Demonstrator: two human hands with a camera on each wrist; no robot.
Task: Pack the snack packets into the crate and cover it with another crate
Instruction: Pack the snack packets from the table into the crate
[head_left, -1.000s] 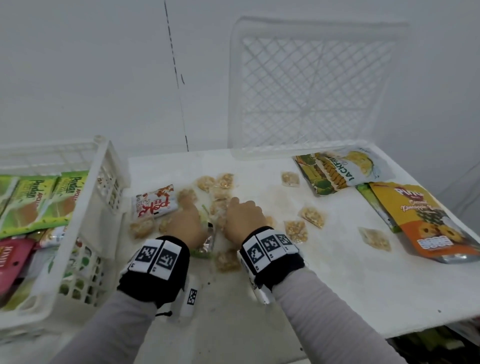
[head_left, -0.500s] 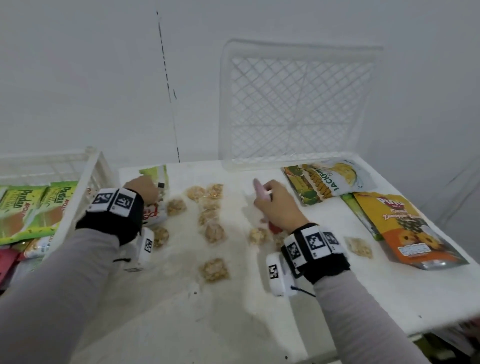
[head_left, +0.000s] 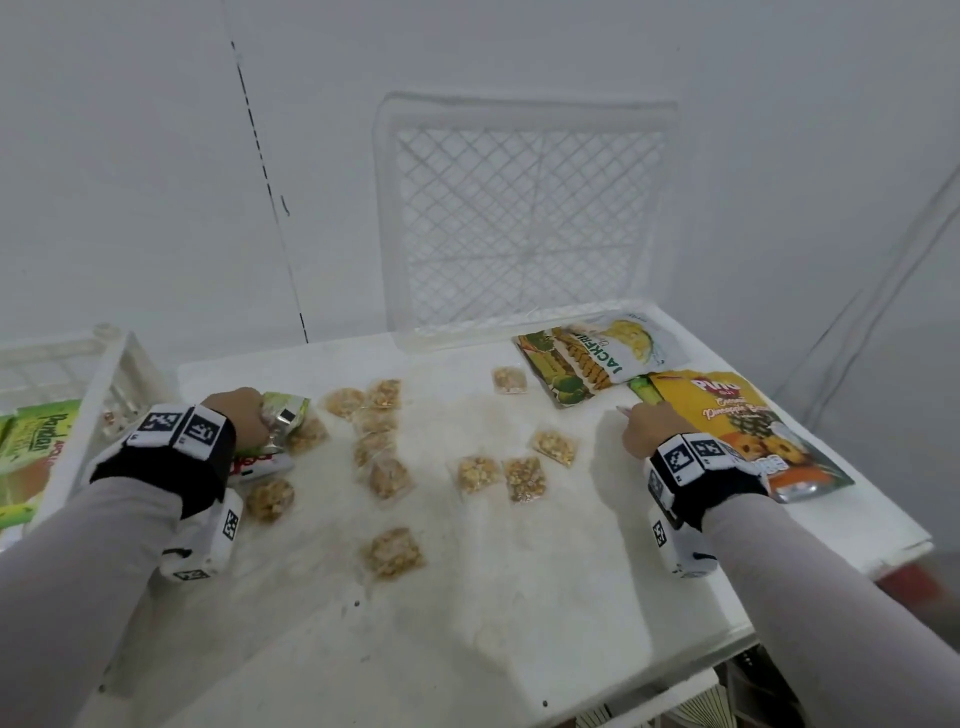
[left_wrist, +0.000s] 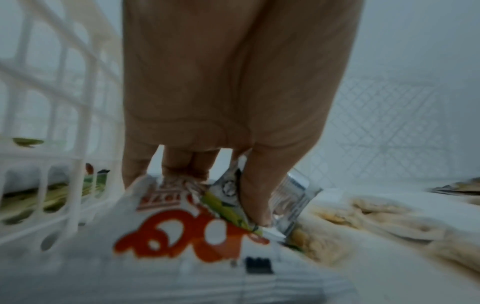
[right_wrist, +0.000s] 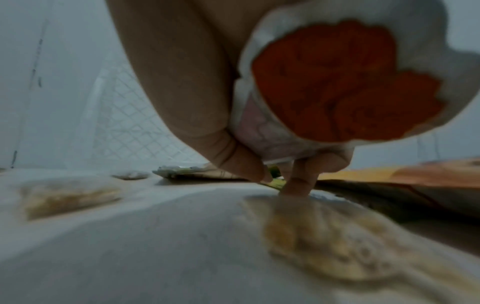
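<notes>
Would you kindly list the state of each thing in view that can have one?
Left hand: grips green packet and white-and-red packet together.
Right hand: holds a white-and-orange packet, fingertip on a small clear packet.
Left crate: partly filled.
Spare crate: upright against wall.
Jackfruit bag: flat, unpacked.
Pineapple bag: flat, unpacked.

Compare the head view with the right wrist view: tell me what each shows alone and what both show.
Head only: the left hand gripping a green packet beside the side crate.

Right wrist only: a white-and-orange packet tucked in the right hand's palm.

Both: the leaning mesh crate, the table and clear snack packets.
</notes>
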